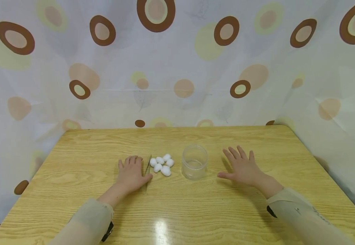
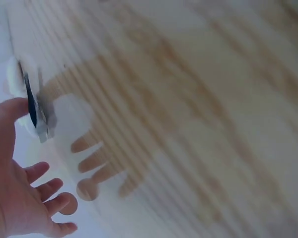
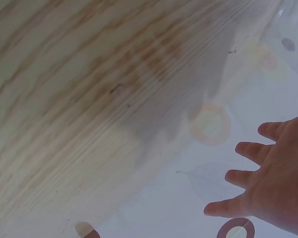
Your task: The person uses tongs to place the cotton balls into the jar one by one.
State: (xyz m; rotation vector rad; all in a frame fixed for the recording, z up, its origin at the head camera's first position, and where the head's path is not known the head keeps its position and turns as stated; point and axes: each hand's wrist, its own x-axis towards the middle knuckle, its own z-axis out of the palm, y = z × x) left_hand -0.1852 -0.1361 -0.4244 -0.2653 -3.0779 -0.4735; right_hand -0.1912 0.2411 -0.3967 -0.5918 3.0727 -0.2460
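Note:
My left hand (image 1: 131, 174) is spread with fingers extended, just left of a thin pair of metal tweezers (image 1: 148, 164). Its thumb overlaps the tweezers in the head view; in the left wrist view the thumb tip lies beside the dark tweezers (image 2: 31, 101). Several white cotton balls (image 1: 166, 170) sit in a loose cluster right of the tweezers. A clear round jar (image 1: 194, 172) without a lid stands upright to their right. On the jar's far side, my right hand (image 1: 245, 170) is spread wide over the wood, holding nothing.
All of this is on a wood-grain table (image 1: 192, 211) whose back edge meets a white curtain (image 1: 165, 109) with brown, peach and yellow circles. The same patterned cloth hangs along both sides. A bright light reflection shows near the table's front.

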